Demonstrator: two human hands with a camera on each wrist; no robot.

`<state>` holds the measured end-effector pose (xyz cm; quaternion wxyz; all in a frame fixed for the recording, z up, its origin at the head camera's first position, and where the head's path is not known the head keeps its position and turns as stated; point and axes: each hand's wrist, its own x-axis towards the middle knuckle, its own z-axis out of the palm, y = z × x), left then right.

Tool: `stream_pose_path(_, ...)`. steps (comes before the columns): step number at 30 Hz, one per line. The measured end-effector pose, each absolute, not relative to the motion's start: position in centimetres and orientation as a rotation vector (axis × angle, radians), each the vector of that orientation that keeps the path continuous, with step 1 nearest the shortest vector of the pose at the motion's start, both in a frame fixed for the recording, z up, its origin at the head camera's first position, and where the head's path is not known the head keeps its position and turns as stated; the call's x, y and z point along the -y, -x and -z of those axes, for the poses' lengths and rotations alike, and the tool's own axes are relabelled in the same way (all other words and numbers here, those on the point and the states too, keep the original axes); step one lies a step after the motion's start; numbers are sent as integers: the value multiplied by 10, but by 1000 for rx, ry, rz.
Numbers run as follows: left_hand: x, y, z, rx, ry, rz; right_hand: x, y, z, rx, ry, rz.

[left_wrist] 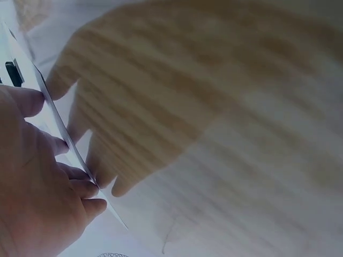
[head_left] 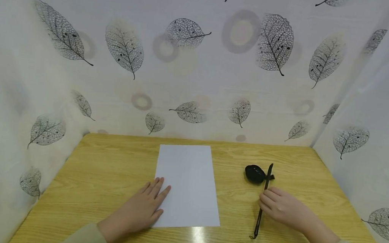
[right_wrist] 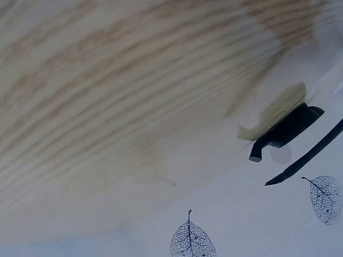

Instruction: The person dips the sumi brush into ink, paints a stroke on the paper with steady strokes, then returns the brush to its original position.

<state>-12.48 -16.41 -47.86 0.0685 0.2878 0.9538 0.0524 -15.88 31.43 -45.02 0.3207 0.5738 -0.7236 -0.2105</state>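
My left hand [head_left: 141,207] lies with fingers spread over the left edge of a blank white sheet of paper [head_left: 189,186]. In the left wrist view, the fingers [left_wrist: 88,190] rest along the edge of the sheet [left_wrist: 59,120]. My right hand [head_left: 285,208] pinches a slim black writing brush [head_left: 259,222] by the middle of its handle. Its pointed dark tip is at the far end, and a small hanging loop is at the near end. Just left of the upper part of the brush is a small black dish [head_left: 254,174] with a short handle, which the brush crosses in the head view.
Light wood-grain table [head_left: 108,168] surrounds the paper, its surface glossy and reflecting. White curtains [head_left: 198,72] printed with leaf patterns stand behind it and at both sides. A strip of table lies between the sheet and the dish.
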Motion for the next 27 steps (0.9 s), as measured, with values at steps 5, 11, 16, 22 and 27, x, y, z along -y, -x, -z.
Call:
stream_pose_path(5, 159, 127, 482, -2869, -895, -125, -313, 160, 445, 1870, -1500, 565)
stream_pose_path(11, 152, 127, 481, -2871, -939, -97, -313, 160, 441, 1835, -1486, 480)
stream_pose_path(16, 146, 127, 480, -2865, -933, -110, -311, 160, 436, 1808, -1475, 420)
stream_pose_path(22, 137, 129, 481, -2870, -942, -75, -309, 161, 427, 1802, -1441, 389)
stream_pose_path(27, 129, 129, 481, -2877, -972, -46, -308, 162, 419, 1807, -1410, 352)
